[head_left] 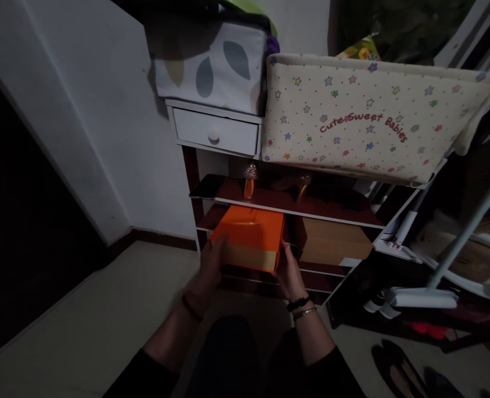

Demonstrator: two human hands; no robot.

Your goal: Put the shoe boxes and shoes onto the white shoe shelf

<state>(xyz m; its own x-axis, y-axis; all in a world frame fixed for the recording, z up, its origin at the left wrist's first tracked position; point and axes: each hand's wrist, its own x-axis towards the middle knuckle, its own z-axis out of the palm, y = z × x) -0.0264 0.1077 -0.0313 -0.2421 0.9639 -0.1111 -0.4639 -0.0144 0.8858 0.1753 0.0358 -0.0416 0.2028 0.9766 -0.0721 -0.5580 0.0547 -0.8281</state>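
Observation:
An orange box (248,229) with a pale yellowish band along its front lies partly on a lower shelf, its near end sticking out past the shelf edge. My left hand (212,257) grips its left side, and my right hand (288,269) holds its right side near the front corner. Some fingers of both hands are hidden by the box. To the right, on the same shelf, sits a brown cardboard box (336,243). On the shelf above stand high-heeled shoes with glittery heels (249,179) and a dark flat object (207,186).
A white drawer (215,131) and a star-patterned fabric bin (369,121) are above the shelves. At the right stand a rack (352,318), a white-headed floor tool (425,297) and dark shoes (398,367) on the floor. A white wall (145,166) borders the left.

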